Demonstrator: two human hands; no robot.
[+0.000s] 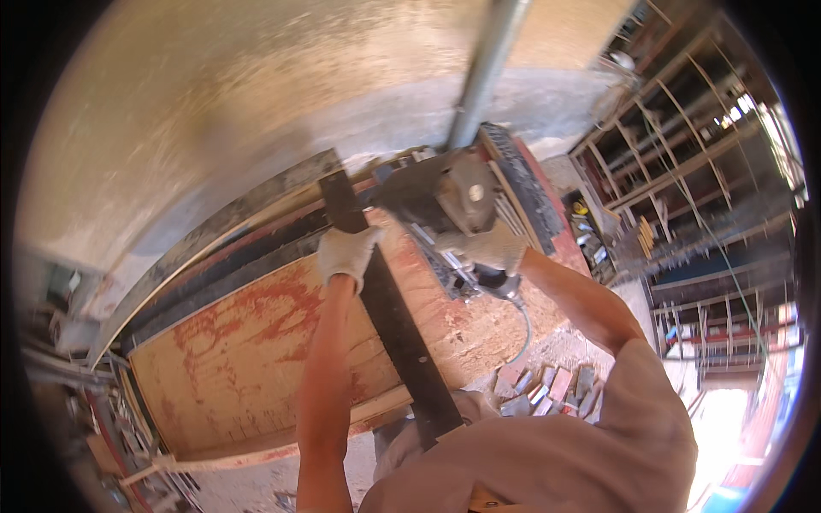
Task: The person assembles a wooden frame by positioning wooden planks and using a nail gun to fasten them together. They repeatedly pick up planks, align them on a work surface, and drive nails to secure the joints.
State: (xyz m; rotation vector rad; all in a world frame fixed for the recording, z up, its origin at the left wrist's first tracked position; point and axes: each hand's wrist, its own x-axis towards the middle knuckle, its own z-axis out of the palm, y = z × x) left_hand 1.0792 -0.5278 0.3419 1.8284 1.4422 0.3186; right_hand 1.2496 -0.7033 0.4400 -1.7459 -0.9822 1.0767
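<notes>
A long dark plank [398,329] lies crosswise over a worn wooden board [248,355], its near end reaching my body. My left hand [346,255], in a pale work glove, is closed around the plank toward its far end. My right hand [494,248], also gloved, grips the handle of a circular saw [469,195]. The saw stands to the right of the plank's far end, and its blade is hidden. A thin cable [524,333] hangs from the back of the saw.
Several long boards [256,231] lie along the wall at the far side. A grey pole [487,73] rises behind the saw. Cut wood offcuts [552,389] lie on the floor at the near right. A rack of bars [684,162] stands farther right.
</notes>
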